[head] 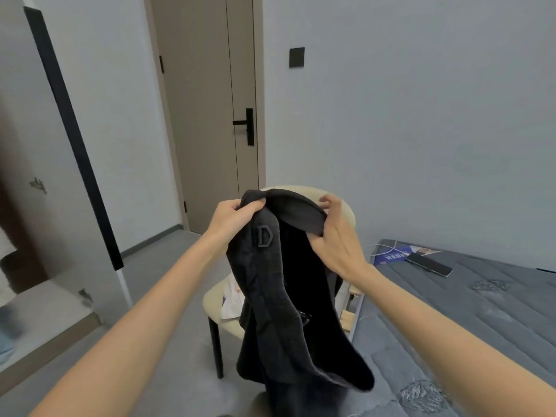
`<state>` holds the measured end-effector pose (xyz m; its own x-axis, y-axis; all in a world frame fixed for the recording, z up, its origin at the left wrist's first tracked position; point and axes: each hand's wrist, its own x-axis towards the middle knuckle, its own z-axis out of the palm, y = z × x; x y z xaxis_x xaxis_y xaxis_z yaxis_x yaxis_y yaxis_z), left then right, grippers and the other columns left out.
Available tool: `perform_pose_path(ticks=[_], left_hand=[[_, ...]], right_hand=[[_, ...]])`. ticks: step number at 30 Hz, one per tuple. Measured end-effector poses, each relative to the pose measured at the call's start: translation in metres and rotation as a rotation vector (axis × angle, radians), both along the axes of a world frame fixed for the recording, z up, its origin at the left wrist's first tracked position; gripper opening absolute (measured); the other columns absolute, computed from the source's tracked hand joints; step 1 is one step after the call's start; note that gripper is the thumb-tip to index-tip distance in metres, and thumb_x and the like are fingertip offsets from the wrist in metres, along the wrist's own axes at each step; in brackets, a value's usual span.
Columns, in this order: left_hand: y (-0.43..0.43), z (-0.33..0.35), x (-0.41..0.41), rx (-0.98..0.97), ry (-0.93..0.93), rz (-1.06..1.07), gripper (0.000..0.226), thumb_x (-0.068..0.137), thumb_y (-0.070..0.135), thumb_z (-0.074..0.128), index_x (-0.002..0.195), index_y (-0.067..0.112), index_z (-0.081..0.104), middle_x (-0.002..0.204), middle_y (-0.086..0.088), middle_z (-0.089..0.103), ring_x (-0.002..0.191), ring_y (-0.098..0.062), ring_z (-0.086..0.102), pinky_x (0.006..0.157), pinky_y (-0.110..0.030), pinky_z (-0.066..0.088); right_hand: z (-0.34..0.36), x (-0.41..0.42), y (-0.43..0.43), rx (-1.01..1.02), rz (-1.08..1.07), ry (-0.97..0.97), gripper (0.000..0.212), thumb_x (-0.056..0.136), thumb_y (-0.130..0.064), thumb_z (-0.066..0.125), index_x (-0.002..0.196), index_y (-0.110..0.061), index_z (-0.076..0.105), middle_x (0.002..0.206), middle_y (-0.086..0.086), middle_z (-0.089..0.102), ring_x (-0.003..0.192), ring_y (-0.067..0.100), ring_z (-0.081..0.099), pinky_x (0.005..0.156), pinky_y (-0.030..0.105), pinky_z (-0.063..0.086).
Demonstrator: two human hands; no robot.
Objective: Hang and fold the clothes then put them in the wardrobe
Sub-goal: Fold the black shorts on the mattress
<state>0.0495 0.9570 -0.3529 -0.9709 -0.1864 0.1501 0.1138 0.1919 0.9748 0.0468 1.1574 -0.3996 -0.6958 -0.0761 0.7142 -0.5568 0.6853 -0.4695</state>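
Note:
A dark charcoal garment (279,296) with a raised letter D on it hangs in the air in front of me. My left hand (234,218) grips its top edge on the left. My right hand (337,236) grips the top edge on the right, fingers curled round the cloth. The fabric droops between and below both hands, down past a cream chair (219,299) behind it. The wardrobe's open side (36,206) shows at the far left, with a black-edged door panel (75,139).
A bed with a grey quilted mattress (469,311) fills the lower right; a phone (428,264), a blue booklet (394,254) and a white cable lie on it. White cloth (233,299) lies on the chair seat. A closed door (210,115) stands ahead. Grey floor lies to the left.

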Motion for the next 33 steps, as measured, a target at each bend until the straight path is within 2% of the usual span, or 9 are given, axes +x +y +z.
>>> perform_pose_path(ticks=[3, 7, 9, 12, 16, 21, 24, 27, 33], left_hand=[[-0.018, -0.009, -0.001, -0.248, 0.014, 0.037, 0.037, 0.074, 0.047, 0.072, 0.083, 0.011, 0.072, 0.081, -0.002, 0.072, 0.082, -0.019, 0.067, 0.078, -0.038, 0.055], [-0.015, -0.010, 0.000, -0.585, 0.076, 0.038, 0.053, 0.071, 0.048, 0.073, 0.113, 0.021, 0.054, 0.106, 0.009, 0.056, 0.099, -0.013, 0.054, 0.083, -0.031, 0.047], [-0.004, -0.005, 0.004, -0.590, 0.165, -0.082, 0.062, 0.071, 0.042, 0.071, 0.126, 0.032, 0.043, 0.118, 0.010, 0.046, 0.109, -0.009, 0.046, 0.091, -0.028, 0.042], [0.010, 0.002, 0.013, -0.518, 0.227, -0.312, 0.063, 0.065, 0.044, 0.071, 0.115, 0.061, 0.038, 0.110, 0.031, 0.044, 0.101, 0.011, 0.047, 0.078, -0.013, 0.044], [0.020, -0.011, 0.009, -0.816, 0.264, -0.036, 0.073, 0.070, 0.054, 0.067, 0.131, 0.030, 0.035, 0.114, 0.011, 0.042, 0.096, -0.010, 0.049, 0.074, -0.030, 0.044], [0.033, -0.011, 0.002, -0.693, 0.254, -0.041, 0.039, 0.084, 0.037, 0.054, 0.118, 0.022, 0.043, 0.101, 0.007, 0.058, 0.087, -0.019, 0.059, 0.065, -0.032, 0.044], [0.038, -0.006, -0.003, -0.830, 0.289, 0.092, 0.021, 0.093, 0.028, 0.045, 0.108, 0.014, 0.047, 0.092, -0.002, 0.058, 0.076, -0.025, 0.053, 0.063, -0.034, 0.040], [0.039, 0.003, -0.010, -0.822, 0.238, 0.188, 0.020, 0.094, 0.017, 0.037, 0.106, 0.011, 0.052, 0.100, -0.009, 0.059, 0.081, -0.029, 0.048, 0.068, -0.035, 0.036], [0.016, 0.022, -0.015, -0.520, 0.095, 0.289, 0.032, 0.089, 0.005, 0.033, 0.111, 0.006, 0.056, 0.113, -0.014, 0.058, 0.098, -0.031, 0.052, 0.075, -0.035, 0.039]], right_hand=[[0.035, -0.011, -0.002, -0.123, 0.053, -0.025, 0.019, 0.083, -0.007, 0.047, 0.095, -0.021, 0.048, 0.077, -0.013, 0.057, 0.068, 0.008, 0.052, 0.056, 0.011, 0.036], [0.068, -0.019, -0.017, -0.219, 0.132, -0.105, 0.019, 0.086, -0.008, 0.045, 0.091, -0.019, 0.059, 0.078, -0.009, 0.060, 0.068, 0.002, 0.052, 0.059, 0.018, 0.038], [0.077, -0.021, -0.025, -0.200, 0.168, -0.178, 0.022, 0.084, -0.004, 0.046, 0.095, -0.015, 0.062, 0.084, -0.007, 0.062, 0.078, 0.007, 0.055, 0.063, 0.016, 0.040], [0.080, -0.023, -0.036, -0.224, 0.202, -0.250, 0.025, 0.081, 0.002, 0.049, 0.098, -0.011, 0.062, 0.096, 0.003, 0.065, 0.091, 0.014, 0.059, 0.071, 0.018, 0.047], [0.081, -0.026, -0.037, -0.309, 0.240, -0.326, 0.023, 0.085, 0.001, 0.053, 0.099, -0.016, 0.059, 0.099, 0.003, 0.065, 0.092, 0.015, 0.060, 0.069, 0.021, 0.048], [0.078, -0.027, -0.027, -0.304, 0.321, -0.405, 0.024, 0.086, -0.001, 0.056, 0.102, -0.018, 0.053, 0.102, 0.005, 0.067, 0.087, 0.014, 0.060, 0.064, 0.019, 0.043], [0.071, -0.026, -0.026, -0.296, 0.325, -0.423, 0.024, 0.086, -0.001, 0.052, 0.101, -0.018, 0.050, 0.102, 0.002, 0.063, 0.089, 0.016, 0.058, 0.065, 0.018, 0.041], [0.057, -0.020, -0.025, -0.118, 0.272, -0.319, 0.028, 0.083, 0.004, 0.047, 0.100, -0.019, 0.042, 0.093, -0.007, 0.054, 0.083, 0.011, 0.054, 0.059, 0.010, 0.040], [0.004, -0.018, -0.009, 0.304, 0.089, -0.215, 0.047, 0.078, 0.010, 0.053, 0.111, -0.019, 0.038, 0.075, -0.006, 0.049, 0.064, 0.014, 0.047, 0.046, 0.019, 0.025]])
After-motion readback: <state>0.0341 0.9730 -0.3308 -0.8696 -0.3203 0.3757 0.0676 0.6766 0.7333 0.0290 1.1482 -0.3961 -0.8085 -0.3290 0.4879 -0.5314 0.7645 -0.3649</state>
